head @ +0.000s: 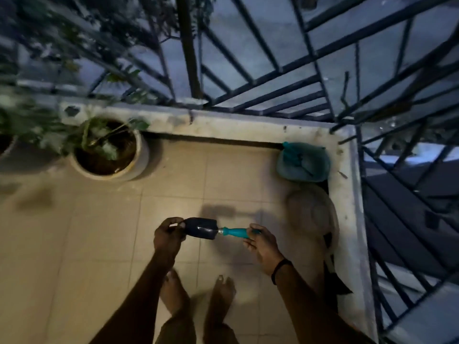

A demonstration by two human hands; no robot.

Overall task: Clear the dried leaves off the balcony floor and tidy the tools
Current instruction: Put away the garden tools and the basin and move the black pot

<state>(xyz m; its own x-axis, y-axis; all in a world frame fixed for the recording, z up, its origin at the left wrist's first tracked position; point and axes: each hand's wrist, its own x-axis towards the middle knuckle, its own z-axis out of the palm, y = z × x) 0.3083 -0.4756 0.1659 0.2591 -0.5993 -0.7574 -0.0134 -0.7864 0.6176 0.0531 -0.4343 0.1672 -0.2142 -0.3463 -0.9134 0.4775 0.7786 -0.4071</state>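
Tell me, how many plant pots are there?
2: a big pot by the ledge, upper left; a second pot cut off at the left edge. More may be out of view.

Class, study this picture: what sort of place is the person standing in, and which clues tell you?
Most likely the corner of a home balcony: a tiled floor edged by a low concrete kerb, a dark metal railing above it, and a potted plant by the edge.

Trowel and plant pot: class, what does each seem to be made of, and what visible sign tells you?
Trowel blade: likely dark painted metal, given its glossy highlights. Trowel handle: probably teal plastic or rubber; smooth, uniform colour. Plant pot: possibly glazed ceramic or plastic; pale, smooth rim, too blurred to settle.
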